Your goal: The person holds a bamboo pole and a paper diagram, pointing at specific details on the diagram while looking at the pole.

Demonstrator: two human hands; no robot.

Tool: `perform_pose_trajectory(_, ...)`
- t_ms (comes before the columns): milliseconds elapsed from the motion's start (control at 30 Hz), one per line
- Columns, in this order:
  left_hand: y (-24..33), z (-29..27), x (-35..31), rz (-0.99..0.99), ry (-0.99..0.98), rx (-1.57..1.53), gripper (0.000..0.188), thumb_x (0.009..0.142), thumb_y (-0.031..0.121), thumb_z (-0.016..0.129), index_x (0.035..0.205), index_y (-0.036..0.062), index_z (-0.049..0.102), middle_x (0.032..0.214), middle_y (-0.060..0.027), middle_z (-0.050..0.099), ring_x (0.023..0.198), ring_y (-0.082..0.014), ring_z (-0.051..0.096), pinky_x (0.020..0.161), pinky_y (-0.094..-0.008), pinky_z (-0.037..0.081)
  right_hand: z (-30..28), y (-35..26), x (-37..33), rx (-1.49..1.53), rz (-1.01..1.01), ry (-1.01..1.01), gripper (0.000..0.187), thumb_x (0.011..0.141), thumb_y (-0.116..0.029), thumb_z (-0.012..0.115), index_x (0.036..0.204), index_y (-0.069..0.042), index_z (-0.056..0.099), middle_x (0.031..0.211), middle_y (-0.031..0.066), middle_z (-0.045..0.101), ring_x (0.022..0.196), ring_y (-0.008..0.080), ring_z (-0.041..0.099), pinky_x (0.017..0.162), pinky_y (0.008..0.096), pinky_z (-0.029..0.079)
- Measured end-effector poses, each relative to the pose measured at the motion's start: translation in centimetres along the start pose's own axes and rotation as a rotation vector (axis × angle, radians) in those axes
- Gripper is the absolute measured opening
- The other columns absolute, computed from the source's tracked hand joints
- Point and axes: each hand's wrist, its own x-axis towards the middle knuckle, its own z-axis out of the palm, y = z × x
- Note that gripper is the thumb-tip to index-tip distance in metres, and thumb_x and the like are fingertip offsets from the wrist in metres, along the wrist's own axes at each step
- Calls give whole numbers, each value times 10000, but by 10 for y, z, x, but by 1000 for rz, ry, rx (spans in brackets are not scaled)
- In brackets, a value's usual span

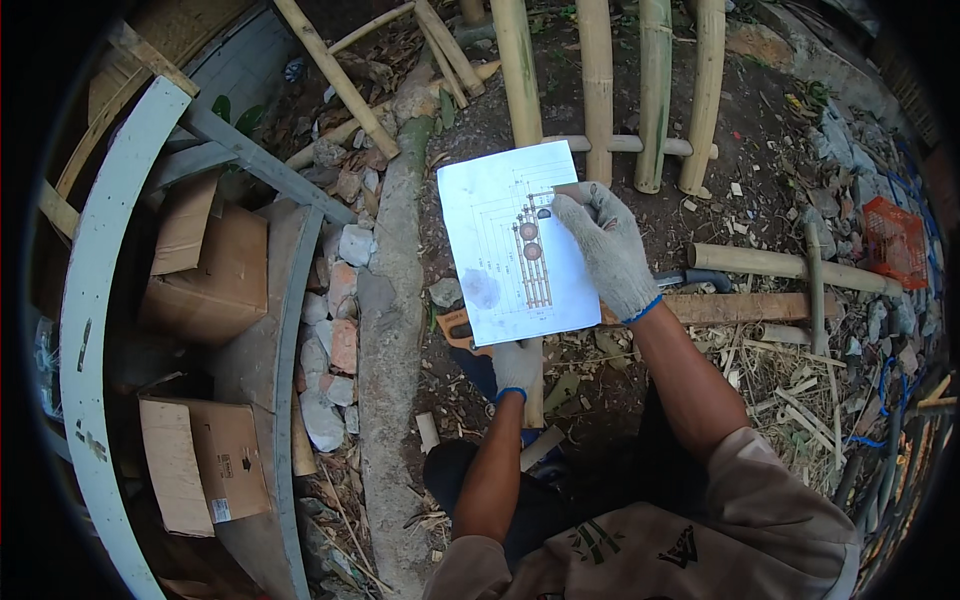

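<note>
A white paper sheet (480,225), printed with a bamboo frame drawing and dimension lines, is held up in front of me. My left hand (520,366), in a pale knit glove, grips its lower edge; the fingers behind the paper are hidden. Over the sheet's right side is my gloved right hand (612,245), its fingers bent together at the upper part of the drawing. Whether anything small is pinched there cannot be made out. A handsaw with an orange handle (455,325) lies partly under the sheet's lower left corner.
Upright bamboo poles (597,90) joined by a crossbar stand ahead. To the right lie a bamboo length (790,262), a wooden plank (730,308), a dark-handled tool (705,278) and an orange crate (893,240). At left, a shelf (270,310) holds cardboard boxes (215,270) beside a concrete curb (390,400) and rubble.
</note>
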Motion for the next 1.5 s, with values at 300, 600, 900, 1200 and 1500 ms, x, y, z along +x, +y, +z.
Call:
perform_pose_trajectory(300,103,-114,-57,363,204,-904,406,1021,250,529,1313,-31,503,1224,-179,586,1148,-217,576,962,-350,463,-10,-5,0,-75,-3,-18,242,958,-217,635,1069,-4,604,853,23,631,744,48,549,657,215,460)
perform_pose_trajectory(600,117,-110,-70,356,299,-627,274,947,151,623,1149,-33,598,1062,-106,629,983,-149,604,846,-285,485,-3,-7,-10,-123,-22,-31,231,962,-220,626,1067,-15,600,844,20,631,753,52,551,666,222,460)
perform_pose_trajectory(900,112,-133,-85,270,38,-963,289,947,111,528,1195,-36,547,1053,-125,617,965,-169,602,831,-319,499,8,-7,-19,80,69,-171,344,981,-330,602,1114,-13,592,956,51,622,883,100,581,784,271,499)
perform_pose_trajectory(1200,92,-143,-76,277,-92,-1407,727,773,192,578,1431,-27,360,1329,-182,531,1207,-292,551,1027,-414,443,23,7,-33,389,401,-643,709,986,-565,464,1409,2,419,1371,135,506,1254,257,499,1070,422,390)
perform_pose_trajectory(1500,68,-153,-59,278,227,-924,213,944,133,562,1113,4,541,1014,-81,633,959,-134,608,808,-298,492,6,24,1,308,379,-408,153,936,-193,649,1016,-81,582,953,1,602,825,96,599,699,267,519)
